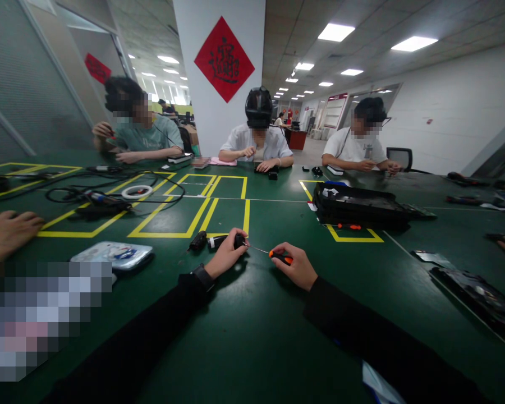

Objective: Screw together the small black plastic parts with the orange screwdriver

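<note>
My left hand (226, 254) grips a small black device (238, 240) on the green table (252, 325). An orange-handled screwdriver (280, 257) is in my right hand (295, 266), its thin shaft pointing left into the black device. Two more small black parts (198, 241) lie just left of my left hand. Both my arms are in black sleeves, and a dark watch sits on my left wrist.
A black tray (357, 205) with another orange screwdriver (348, 226) in front of it stands at the right. A phone-like pack (113, 255) lies at the left, cables and a tape roll (137, 192) behind it. Three people sit across; other hands rest at both edges.
</note>
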`<state>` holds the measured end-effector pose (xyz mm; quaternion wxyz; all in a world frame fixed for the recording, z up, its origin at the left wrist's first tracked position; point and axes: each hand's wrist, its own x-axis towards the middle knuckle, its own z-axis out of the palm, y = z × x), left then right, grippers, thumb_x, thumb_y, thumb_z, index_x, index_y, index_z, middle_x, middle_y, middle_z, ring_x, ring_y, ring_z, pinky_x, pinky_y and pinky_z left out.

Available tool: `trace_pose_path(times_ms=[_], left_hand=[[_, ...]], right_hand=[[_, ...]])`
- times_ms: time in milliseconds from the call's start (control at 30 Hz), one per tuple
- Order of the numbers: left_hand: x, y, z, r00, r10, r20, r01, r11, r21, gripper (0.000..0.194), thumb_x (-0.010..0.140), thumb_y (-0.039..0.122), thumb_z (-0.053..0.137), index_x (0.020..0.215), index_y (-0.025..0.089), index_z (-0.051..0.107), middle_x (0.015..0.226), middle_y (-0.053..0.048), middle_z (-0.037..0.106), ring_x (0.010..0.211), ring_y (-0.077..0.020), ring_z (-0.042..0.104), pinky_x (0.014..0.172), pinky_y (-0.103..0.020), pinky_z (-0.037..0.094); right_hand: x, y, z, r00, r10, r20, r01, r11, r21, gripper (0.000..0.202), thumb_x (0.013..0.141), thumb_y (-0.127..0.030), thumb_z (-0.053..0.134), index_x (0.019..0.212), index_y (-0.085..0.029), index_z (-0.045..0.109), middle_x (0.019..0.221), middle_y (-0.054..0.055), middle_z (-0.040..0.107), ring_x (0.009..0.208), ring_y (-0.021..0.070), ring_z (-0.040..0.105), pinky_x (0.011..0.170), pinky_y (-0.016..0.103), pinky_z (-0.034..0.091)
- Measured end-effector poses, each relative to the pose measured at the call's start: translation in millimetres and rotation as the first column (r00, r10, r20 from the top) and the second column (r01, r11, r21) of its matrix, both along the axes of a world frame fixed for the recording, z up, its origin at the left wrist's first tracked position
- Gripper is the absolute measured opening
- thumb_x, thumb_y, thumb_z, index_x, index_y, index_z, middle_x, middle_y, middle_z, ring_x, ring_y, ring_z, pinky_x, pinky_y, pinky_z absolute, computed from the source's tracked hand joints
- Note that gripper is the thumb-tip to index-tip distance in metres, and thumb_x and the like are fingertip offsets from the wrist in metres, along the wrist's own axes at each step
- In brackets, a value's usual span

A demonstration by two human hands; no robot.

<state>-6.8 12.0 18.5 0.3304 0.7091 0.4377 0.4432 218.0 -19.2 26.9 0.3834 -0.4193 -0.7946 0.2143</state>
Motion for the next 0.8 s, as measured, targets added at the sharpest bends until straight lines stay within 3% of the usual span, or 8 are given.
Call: trace_pose_path(times_ms=[267,500,667,800], left_hand=[[-1.8,6.6,-6.9,0.996,0.03,0.086,-0.026,0.999,-0.039,0.03,0.068,0.01,0.047,0.097,0.019,0.043,0.08,0.002,0.057,0.074,-0.0111,0.055,0.075,-0.028,0.044],[-1.2,3.0,-2.9,1.0,-0.012,0.007,0.012,1.0,-0.024,0.03,0.067,0.013,0.053,0.096,0.018,0.044,0.085,0.0,0.06,0.081,-0.0137,0.057,0.084,-0.032,0.042],[-3.2,1.4,-1.1,0.998,0.014,0.058,-0.009,0.996,-0.086,0.029,0.072,0.014,0.044,0.101,0.018,0.047,0.093,-0.002,0.057,0.08,-0.0129,0.056,0.077,-0.029,0.044],[-3.6,2.0,-0.6,0.987,-0.034,0.158,0.058,0.987,-0.15,0.039,0.074,0.015,0.048,0.113,0.018,0.044,0.102,-0.004,0.057,0.094,-0.0159,0.056,0.087,-0.034,0.042]], right_hand=[[0.5,1.6,-2.5,0.997,-0.02,0.075,0.024,0.999,-0.046,0.014,0.075,-0.024,0.057,0.089,-0.019,0.06,0.082,0.002,0.062,0.076,0.0136,0.058,0.068,0.025,0.044],[0.1,1.8,-2.5,0.984,-0.103,0.145,0.111,0.993,-0.048,0.016,0.076,-0.027,0.055,0.09,-0.02,0.059,0.079,0.001,0.061,0.073,0.014,0.057,0.067,0.025,0.043],[1.7,2.1,-4.0,0.941,-0.228,0.252,0.229,0.973,0.026,0.017,0.08,-0.024,0.05,0.095,-0.021,0.056,0.086,0.002,0.059,0.076,0.015,0.055,0.068,0.026,0.041],[0.3,1.4,-0.1,0.899,-0.266,0.348,0.22,0.961,0.167,0.015,0.078,-0.023,0.051,0.091,-0.018,0.056,0.088,0.006,0.058,0.084,0.0196,0.052,0.074,0.031,0.039]])
